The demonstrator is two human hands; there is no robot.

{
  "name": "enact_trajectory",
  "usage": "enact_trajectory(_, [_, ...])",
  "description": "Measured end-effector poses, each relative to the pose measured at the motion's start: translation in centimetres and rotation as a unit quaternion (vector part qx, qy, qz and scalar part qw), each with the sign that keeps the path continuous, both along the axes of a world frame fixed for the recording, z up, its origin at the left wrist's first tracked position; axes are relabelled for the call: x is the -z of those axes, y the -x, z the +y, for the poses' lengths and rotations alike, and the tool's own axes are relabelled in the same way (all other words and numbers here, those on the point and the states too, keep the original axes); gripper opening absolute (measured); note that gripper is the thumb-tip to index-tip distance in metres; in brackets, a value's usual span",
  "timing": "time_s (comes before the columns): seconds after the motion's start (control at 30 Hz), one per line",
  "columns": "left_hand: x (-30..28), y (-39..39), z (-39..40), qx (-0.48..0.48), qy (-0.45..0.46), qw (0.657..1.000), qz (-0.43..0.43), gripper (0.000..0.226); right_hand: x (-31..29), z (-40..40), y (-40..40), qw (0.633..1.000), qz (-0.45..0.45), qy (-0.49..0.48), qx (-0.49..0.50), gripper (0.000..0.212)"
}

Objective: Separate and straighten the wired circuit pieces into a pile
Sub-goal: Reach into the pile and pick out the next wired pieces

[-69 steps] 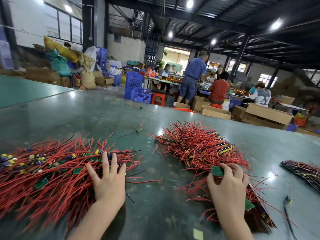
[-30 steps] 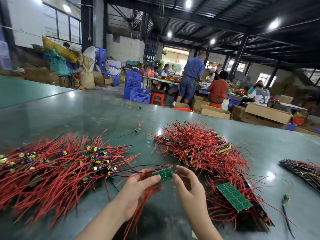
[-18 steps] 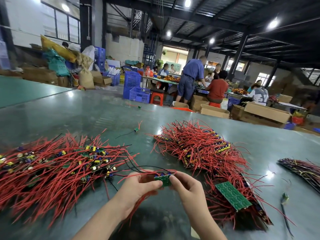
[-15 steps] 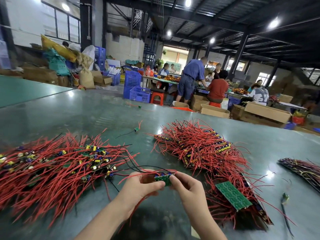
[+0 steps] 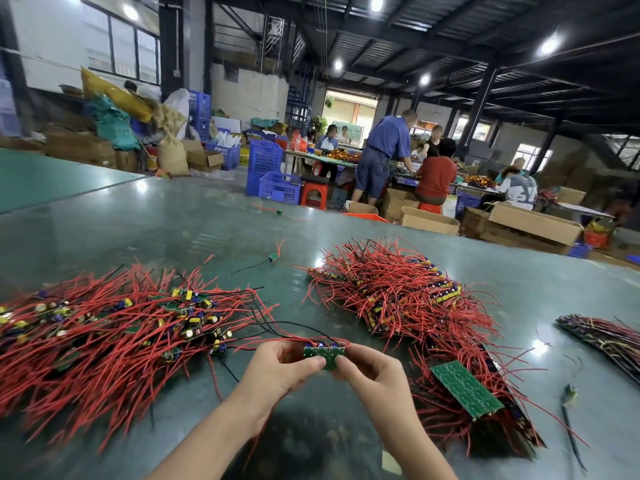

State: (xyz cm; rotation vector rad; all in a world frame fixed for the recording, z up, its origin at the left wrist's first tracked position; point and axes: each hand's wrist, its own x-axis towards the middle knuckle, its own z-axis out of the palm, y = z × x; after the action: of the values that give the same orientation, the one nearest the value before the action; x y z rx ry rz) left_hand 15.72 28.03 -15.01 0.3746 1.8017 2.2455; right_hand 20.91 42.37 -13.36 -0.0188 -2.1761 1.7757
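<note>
Between both hands sits a small green circuit piece (image 5: 323, 353) with red and black wires trailing left. My left hand (image 5: 280, 370) pinches its left end and my right hand (image 5: 372, 375) pinches its right end, just above the table. A loose tangle of red-wired circuit pieces (image 5: 104, 337) spreads at the left. A neater pile of wired pieces (image 5: 398, 292) lies at the centre right, with a stack topped by a green board (image 5: 465, 388) nearer me.
The green table (image 5: 173, 230) stretches far ahead; stray wired pieces (image 5: 273, 257) lie on it. A dark bundle of pieces (image 5: 602, 337) lies at the right edge. Beyond are several people at benches, blue crates (image 5: 277, 188) and cardboard boxes (image 5: 533, 223).
My hands left the two piles and met at the centre, picking up one green circuit piece. They have since turned it from face-up to edge-on and hold it between them.
</note>
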Motion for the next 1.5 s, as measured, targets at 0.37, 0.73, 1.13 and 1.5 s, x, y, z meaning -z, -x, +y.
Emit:
enact_trajectory(0.37, [0.3,-0.3,0.2,-0.042,0.053,0.997,0.044,0.010,0.5,0.1,0.2,0.999,-0.039,0.011,0.010,0.042])
enact_trajectory(0.73, [0.0,-0.8,0.7,-0.115,0.033,0.987,0.104,0.020,0.6,-0.9,-0.3,0.998,0.024,0.002,0.055,0.027])
enact_trajectory(1.13, [-0.4,-1.1,1.0,-0.183,0.039,0.978,0.097,0.019,1.4,-1.8,-0.4,0.974,0.084,-0.009,0.211,0.027])
enact_trajectory(1.5, [1.6,2.1,-0.5,-0.180,0.227,0.957,0.012,0.021,1.1,1.9,0.8,0.913,0.002,0.325,0.246,0.006])
